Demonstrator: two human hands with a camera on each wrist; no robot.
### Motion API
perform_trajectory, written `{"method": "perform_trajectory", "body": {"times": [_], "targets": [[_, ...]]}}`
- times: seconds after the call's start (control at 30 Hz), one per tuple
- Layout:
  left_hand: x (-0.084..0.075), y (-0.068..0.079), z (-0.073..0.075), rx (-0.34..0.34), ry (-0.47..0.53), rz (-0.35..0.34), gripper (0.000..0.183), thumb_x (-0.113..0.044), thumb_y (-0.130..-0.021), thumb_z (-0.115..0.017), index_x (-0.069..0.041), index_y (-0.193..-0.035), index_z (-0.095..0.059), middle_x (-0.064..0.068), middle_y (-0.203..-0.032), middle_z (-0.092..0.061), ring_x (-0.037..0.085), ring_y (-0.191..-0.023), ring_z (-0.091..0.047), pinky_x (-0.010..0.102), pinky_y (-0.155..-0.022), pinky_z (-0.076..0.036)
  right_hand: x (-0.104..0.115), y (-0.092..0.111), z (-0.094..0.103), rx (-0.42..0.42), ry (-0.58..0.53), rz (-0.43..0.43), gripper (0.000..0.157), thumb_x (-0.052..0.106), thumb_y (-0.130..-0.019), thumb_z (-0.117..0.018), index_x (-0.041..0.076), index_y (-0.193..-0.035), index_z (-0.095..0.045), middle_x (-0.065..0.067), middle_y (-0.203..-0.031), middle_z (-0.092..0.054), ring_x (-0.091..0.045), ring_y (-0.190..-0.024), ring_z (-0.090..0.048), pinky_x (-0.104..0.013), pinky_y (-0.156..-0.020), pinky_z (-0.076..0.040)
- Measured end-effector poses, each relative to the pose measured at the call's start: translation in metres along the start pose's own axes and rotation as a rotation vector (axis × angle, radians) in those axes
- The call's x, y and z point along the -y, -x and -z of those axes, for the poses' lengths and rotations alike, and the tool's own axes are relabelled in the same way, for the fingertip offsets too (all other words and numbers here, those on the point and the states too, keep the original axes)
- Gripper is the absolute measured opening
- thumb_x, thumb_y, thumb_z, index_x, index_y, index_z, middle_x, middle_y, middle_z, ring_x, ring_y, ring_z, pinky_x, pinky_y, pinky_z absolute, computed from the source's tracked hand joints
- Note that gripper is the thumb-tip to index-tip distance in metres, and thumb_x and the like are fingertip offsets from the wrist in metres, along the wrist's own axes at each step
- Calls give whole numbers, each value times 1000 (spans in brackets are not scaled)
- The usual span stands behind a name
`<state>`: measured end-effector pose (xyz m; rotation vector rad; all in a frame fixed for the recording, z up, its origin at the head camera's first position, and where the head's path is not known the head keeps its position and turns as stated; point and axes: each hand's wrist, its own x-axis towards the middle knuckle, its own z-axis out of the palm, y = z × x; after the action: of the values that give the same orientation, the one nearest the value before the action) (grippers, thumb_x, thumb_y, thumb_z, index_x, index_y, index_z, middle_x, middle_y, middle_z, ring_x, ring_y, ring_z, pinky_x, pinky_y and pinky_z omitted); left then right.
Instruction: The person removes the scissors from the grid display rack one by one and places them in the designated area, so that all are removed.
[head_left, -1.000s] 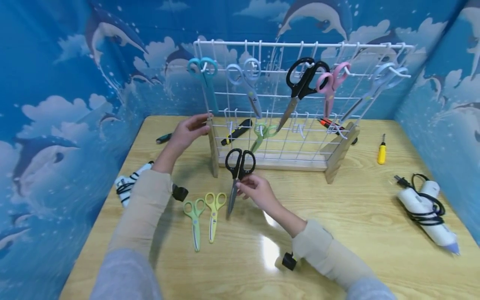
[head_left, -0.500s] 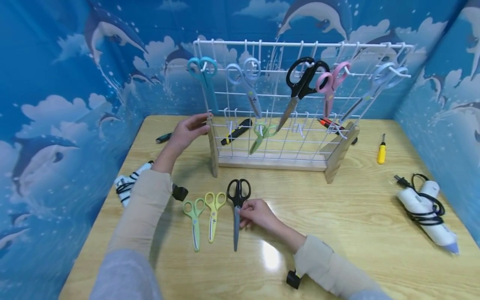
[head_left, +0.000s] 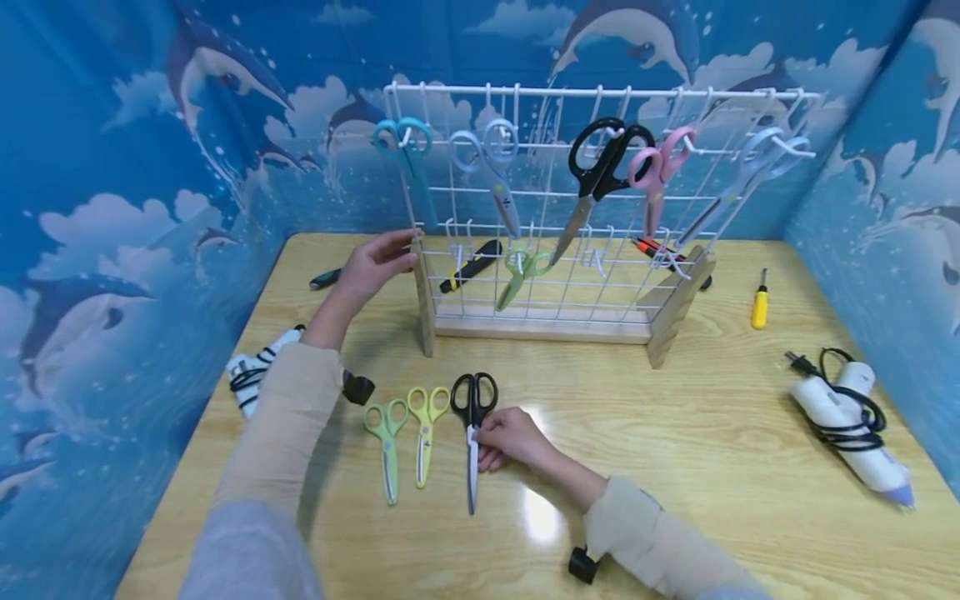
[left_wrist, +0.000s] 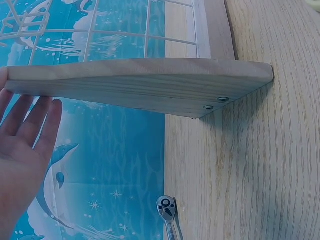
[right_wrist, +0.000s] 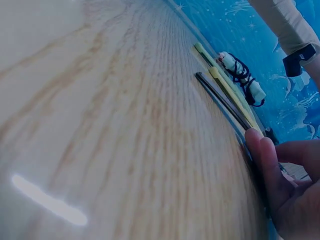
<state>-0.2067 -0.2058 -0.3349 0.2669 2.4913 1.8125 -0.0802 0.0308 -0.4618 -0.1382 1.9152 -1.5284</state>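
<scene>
Black-handled scissors (head_left: 472,408) lie on the table, loops toward the rack. My right hand (head_left: 513,437) pinches them at the blade, just below the handles; in the right wrist view thumb and fingertips meet at their edge. Left of them lie yellow scissors (head_left: 423,437) and green scissors (head_left: 388,450), side by side. My left hand (head_left: 372,268) touches the rack's left wooden upright (left_wrist: 140,82) with its fingers fairly straight. On the white wire rack (head_left: 555,192) hang several scissors, among them teal scissors (head_left: 412,171), black scissors (head_left: 603,171), pink scissors (head_left: 658,179) and small green scissors (head_left: 520,275).
Behind the rack lies a black and yellow tool (head_left: 471,267). A yellow screwdriver (head_left: 760,308) and a white corded tool (head_left: 851,429) lie at right. Another white corded tool (head_left: 251,379) is by the left arm. A ratchet (left_wrist: 166,209) shows in the left wrist view.
My right hand has brought the black-handled scissors down from in front of the rack onto the table, right of the yellow pair. My left hand has stayed at the upright.
</scene>
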Motion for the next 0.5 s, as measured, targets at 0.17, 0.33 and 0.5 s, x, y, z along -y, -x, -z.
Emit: {"method": "perform_trajectory", "body": {"times": [0.17, 0.33, 0.5], "targets": [[17, -8, 4, 14, 15, -26, 44, -27, -83, -54, -18, -125, -42, 3, -129, -40, 18, -115, -40, 33, -90, -41, 0, -2, -1, -4, 61, -8, 14, 8, -78, -57, -5, -74, -58, -13, -56, -60, -16, -43, -57, -28, -43, -51], [-8, 4, -1, 10, -9, -16, 46, -26, -83, -53, -13, -125, -41, 4, -129, -39, 19, -115, -39, 32, -91, -40, 2, -4, 1, 3, 126, -21, 14, 9, -78, -57, -3, -70, -58, -12, -54, -59, -17, -43, -58, -29, -43, -51], [31, -17, 7, 19, 42, -23, 45, -27, -82, -55, -17, -124, -43, 2, -128, -41, 18, -115, -41, 32, -90, -41, 3, -6, 2, 5, 161, -12, 13, 8, -78, -57, -2, -69, -56, -12, -54, -59, -18, -43, -58, -29, -43, -51]]}}
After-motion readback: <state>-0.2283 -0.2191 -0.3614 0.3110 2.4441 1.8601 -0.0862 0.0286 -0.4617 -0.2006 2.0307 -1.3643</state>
